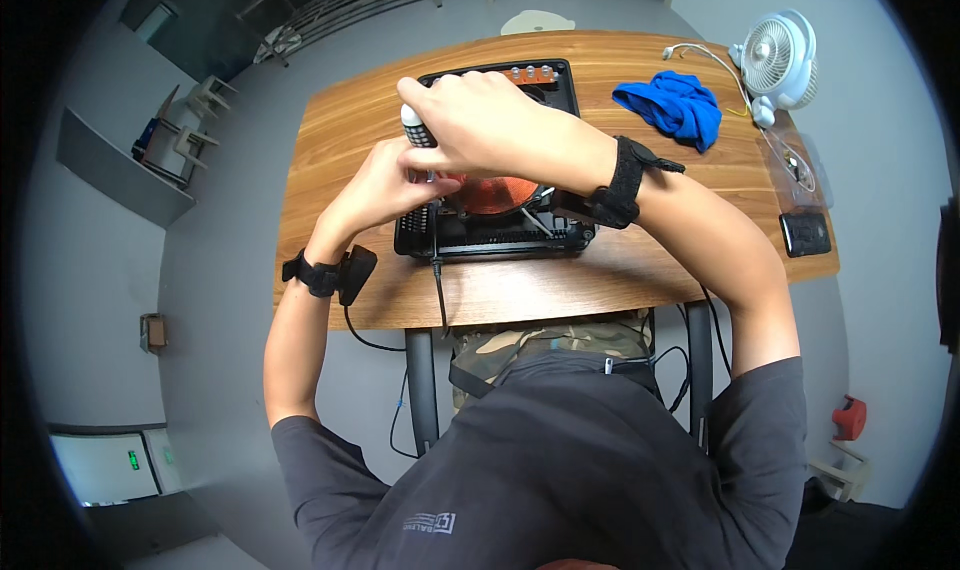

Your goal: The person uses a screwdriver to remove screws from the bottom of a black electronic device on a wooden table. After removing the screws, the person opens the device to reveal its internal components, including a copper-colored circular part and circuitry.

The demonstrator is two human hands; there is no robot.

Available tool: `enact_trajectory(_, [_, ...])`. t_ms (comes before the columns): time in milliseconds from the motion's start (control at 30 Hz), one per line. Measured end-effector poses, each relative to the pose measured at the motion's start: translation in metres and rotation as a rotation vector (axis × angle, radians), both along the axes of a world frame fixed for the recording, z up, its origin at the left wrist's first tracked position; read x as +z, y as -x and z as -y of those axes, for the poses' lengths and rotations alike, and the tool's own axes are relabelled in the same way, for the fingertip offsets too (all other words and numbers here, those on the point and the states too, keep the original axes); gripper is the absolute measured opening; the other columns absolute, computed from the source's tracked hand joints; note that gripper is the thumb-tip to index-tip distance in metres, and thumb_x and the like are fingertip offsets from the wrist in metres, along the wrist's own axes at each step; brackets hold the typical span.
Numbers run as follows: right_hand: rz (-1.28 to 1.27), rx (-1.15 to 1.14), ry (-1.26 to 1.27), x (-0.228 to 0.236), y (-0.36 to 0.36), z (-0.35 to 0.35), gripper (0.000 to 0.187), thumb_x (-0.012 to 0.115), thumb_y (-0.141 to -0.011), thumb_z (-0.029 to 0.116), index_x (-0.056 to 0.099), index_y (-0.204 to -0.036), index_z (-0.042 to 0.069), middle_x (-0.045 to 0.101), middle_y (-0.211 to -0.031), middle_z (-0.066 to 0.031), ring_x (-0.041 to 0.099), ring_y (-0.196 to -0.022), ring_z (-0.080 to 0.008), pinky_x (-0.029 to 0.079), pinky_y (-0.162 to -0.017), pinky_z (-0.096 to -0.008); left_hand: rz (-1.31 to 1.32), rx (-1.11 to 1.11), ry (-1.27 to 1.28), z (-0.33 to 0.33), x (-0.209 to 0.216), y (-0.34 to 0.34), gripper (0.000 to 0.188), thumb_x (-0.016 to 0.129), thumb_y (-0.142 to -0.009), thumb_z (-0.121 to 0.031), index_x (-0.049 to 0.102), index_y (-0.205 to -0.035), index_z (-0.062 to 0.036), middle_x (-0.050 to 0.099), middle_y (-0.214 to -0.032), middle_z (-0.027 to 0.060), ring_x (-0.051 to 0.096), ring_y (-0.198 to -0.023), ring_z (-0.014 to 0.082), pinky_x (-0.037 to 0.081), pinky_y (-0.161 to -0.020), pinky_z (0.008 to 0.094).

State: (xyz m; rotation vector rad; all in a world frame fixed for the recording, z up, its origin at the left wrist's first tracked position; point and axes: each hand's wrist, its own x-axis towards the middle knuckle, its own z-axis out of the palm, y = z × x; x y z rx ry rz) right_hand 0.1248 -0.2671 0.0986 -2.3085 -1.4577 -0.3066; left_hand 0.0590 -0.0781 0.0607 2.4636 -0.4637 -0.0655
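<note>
An opened black induction cooker (490, 251) lies on the table in front of me, with a round copper-coloured coil (495, 196) inside. My right hand (475, 120) is closed around the handle of a screwdriver (411, 120), white at the top and dark-patterned below, held upright over the cooker's left side. Just beneath it, my left hand (385, 185) has its fingers pinched together around the lower part of the tool. The screwdriver's tip and what it touches are hidden by my fingers. A black power cord (438, 280) runs from the cooker over the near table edge.
On the wooden table (360, 100), a blue cloth (675, 108) lies to the right. A white fan (780, 60) stands at the far right corner, its cable trailing beside it. A black phone-like device (805, 235) rests near the right edge. A white stool (537, 22) is beyond the table.
</note>
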Motion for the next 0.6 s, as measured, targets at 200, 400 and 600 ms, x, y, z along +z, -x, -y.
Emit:
enact_trajectory(200, [-0.059, 0.023, -0.068, -0.0046, 0.0, -0.0044, 0.043, 0.069, -0.083, 0.031, 0.054, -0.104, -0.003, 0.07, -0.087, -0.025, 0.07, -0.083, -0.0431, 0.058, -0.075, -0.0501, 0.035, 0.044, -0.003, 0.004, 0.0031, 0.0023, 0.028, 0.085, -0.081, -0.022, 0.076, -0.096, 0.0003, 0.075, -0.081, 0.0141, 0.073, -0.078, 0.0239, 0.056, -0.073, 0.036])
enact_trajectory(400, [-0.042, 0.045, -0.091, -0.0036, 0.0006, -0.0055, 0.041, 0.068, -0.081, 0.029, 0.053, -0.102, -0.003, 0.069, -0.087, -0.0247, 0.07, -0.083, -0.0434, 0.057, -0.074, -0.0508, 0.035, 0.098, 0.022, 0.0071, 0.0059, 0.0043, 0.03, 0.086, -0.08, -0.023, 0.075, -0.093, 0.0014, 0.075, -0.082, 0.0137, 0.074, -0.077, 0.0245, 0.057, -0.073, 0.0364])
enact_trajectory(600, [-0.038, 0.075, -0.117, -0.004, -0.0003, -0.0054, 0.044, 0.07, -0.082, 0.029, 0.055, -0.104, -0.006, 0.07, -0.086, -0.0262, 0.072, -0.081, -0.0436, 0.059, -0.07, -0.0498, 0.068, 0.069, 0.038, 0.0036, 0.0025, 0.0029, 0.03, 0.086, -0.079, -0.022, 0.075, -0.092, 0.0022, 0.075, -0.082, 0.014, 0.074, -0.077, 0.0237, 0.057, -0.074, 0.0357])
